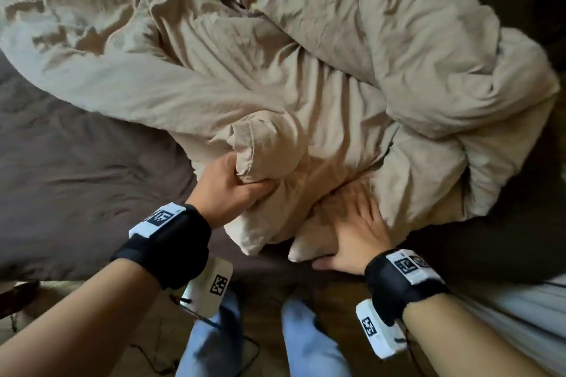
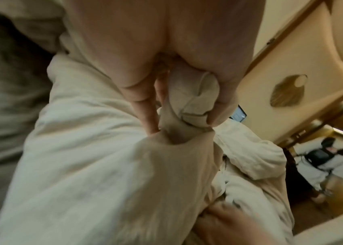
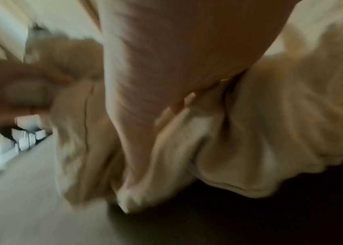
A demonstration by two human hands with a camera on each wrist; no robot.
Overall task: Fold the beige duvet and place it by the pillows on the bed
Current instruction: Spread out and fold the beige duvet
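The beige duvet (image 1: 275, 70) lies crumpled in thick folds across the bed, its near corner at the bed's edge. My left hand (image 1: 232, 190) grips a bunched fold of it near that corner; the left wrist view shows fingers and thumb of the left hand (image 2: 185, 114) curled round the wad, with the duvet (image 2: 92, 149) below. My right hand (image 1: 355, 229) lies on the duvet just right of the left, fingers stretched flat into a fold, thumb along the corner's lower edge. The right wrist view is blurred: the right hand (image 3: 166, 82) sits against the duvet (image 3: 271, 132). No pillows show.
A dark brown sheet (image 1: 76, 177) covers the mattress left of the duvet. My legs in blue trousers (image 1: 306, 340) stand on the wooden floor against the bed's near edge. Striped white fabric (image 1: 520, 309) lies at the lower right. Another person (image 2: 323, 159) stands far across the room.
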